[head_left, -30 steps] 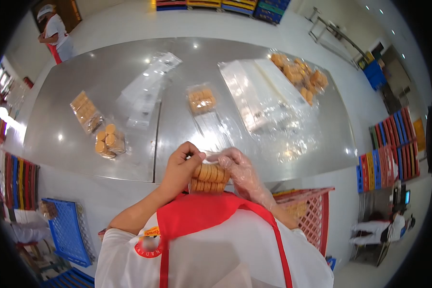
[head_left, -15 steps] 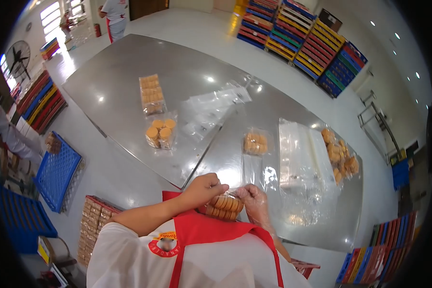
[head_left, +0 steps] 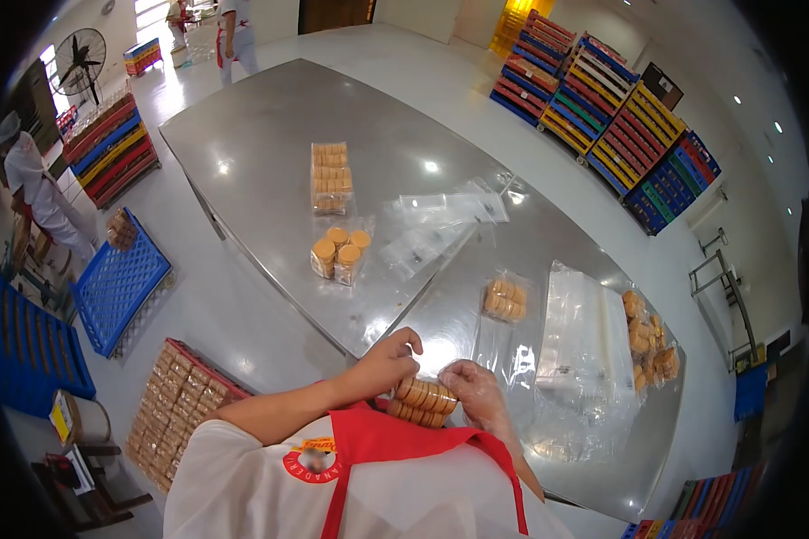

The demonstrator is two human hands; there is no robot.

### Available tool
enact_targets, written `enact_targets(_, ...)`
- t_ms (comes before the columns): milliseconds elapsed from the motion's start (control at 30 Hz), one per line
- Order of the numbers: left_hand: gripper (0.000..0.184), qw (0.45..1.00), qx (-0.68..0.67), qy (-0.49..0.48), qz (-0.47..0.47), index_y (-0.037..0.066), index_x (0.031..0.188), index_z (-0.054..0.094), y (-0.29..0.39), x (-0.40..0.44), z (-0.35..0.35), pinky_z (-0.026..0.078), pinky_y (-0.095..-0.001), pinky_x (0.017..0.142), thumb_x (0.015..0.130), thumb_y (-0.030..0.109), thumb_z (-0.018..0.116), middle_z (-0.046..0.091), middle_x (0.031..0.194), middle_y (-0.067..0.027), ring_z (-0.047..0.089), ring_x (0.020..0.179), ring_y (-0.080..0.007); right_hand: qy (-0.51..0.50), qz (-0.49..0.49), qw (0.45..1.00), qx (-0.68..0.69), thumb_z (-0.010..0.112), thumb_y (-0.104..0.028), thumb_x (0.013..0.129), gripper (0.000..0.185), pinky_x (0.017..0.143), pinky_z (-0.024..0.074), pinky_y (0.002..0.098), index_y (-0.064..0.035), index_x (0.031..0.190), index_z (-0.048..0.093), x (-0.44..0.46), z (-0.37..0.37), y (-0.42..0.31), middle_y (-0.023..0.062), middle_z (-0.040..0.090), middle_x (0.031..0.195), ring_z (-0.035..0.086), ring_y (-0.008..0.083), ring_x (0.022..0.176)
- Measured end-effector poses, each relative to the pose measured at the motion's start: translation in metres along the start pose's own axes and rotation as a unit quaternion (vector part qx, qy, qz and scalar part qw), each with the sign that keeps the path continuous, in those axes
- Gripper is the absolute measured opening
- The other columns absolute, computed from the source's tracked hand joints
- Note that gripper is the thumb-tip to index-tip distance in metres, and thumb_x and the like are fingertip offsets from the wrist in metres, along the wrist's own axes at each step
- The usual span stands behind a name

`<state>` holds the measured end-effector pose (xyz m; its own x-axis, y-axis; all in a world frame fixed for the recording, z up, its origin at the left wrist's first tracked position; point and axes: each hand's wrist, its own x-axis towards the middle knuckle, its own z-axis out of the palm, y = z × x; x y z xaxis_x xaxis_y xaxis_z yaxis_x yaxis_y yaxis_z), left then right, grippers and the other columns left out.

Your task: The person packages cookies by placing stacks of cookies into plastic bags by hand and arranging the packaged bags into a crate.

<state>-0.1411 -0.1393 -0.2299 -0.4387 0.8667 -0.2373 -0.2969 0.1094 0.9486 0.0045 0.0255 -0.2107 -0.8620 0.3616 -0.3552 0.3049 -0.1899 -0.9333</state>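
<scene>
A clear plastic bag of round cookies (head_left: 422,400) in stacked rows is in front of my red apron, at the table's near edge. My right hand (head_left: 478,393), apparently in a thin clear glove, pinches the bag's upper right corner. My left hand (head_left: 386,366) is just above the bag's left end, its index finger raised and bent apart from the thumb; nothing shows between them. Farther along the steel table is another small bag of cookies (head_left: 505,300). Beside it lies a pile of flat clear bags (head_left: 580,332).
Loose cookies in plastic (head_left: 649,341) lie at the table's right. Two cookie packs (head_left: 332,180) and more flat bags (head_left: 445,211) are on the far steel table (head_left: 270,117). A crate of packed cookies (head_left: 175,409) stands at lower left, near a blue crate (head_left: 121,283). People stand beyond.
My left hand has loosened its pinch at the bag's top, and its index finger has lifted. The right hand still grips the bag. The view has shifted, moving the tables rightward in frame.
</scene>
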Motion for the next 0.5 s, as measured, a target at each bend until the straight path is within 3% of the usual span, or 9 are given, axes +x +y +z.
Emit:
enact_targets(67,0.008,0.999,-0.038,0.013,-0.017,0.005,0.092,0.066,-0.001,0.0,0.0,0.044,-0.0228,0.065,0.089,0.007,0.059,0.06,0.081,-0.0005,0.054,0.073,-0.0068,0.0,0.012,1.0,0.025,0.062,-0.006,0.091,0.013,0.075,0.0481,0.0256,0.0012,0.101,0.065,-0.001,0.002,-0.005,0.0043,0.064,0.088,0.059,0.011,0.081)
enact_targets(167,0.017,0.999,-0.025,-0.022,-0.032,0.004,0.092,0.068,-0.006,0.007,-0.004,0.046,-0.0247,0.056,0.09,0.015,0.055,0.061,0.08,-0.0015,0.057,0.067,-0.0102,-0.004,0.022,0.997,0.077,0.061,-0.004,0.09,0.016,0.078,0.0485,0.0262,0.0018,0.103,0.066,0.0,0.002,-0.004,0.0059,0.065,0.091,0.061,0.0127,0.085)
enact_targets(367,0.031,0.991,0.022,-0.058,-0.123,0.0,0.103,0.07,0.028,-0.006,-0.003,0.052,-0.0317,0.076,0.094,0.028,0.06,0.068,0.097,-0.0087,0.062,0.086,-0.0151,-0.037,0.037,0.999,0.007,0.058,-0.013,0.092,0.025,0.083,0.0493,0.0283,0.0008,0.111,0.067,0.002,-0.014,0.016,0.007,0.068,0.099,0.063,0.016,0.091)
enact_targets(500,0.044,0.967,0.238,-0.084,0.016,-0.001,0.105,0.069,0.019,-0.004,-0.004,0.05,-0.0363,0.084,0.089,0.04,0.068,0.067,0.097,-0.0131,0.062,0.091,-0.0239,-0.052,-0.009,0.998,0.028,0.059,-0.027,0.095,0.036,0.083,0.0494,0.0289,-0.0018,0.118,0.066,-0.012,-0.018,0.034,0.0073,0.068,0.105,0.062,0.0174,0.092)
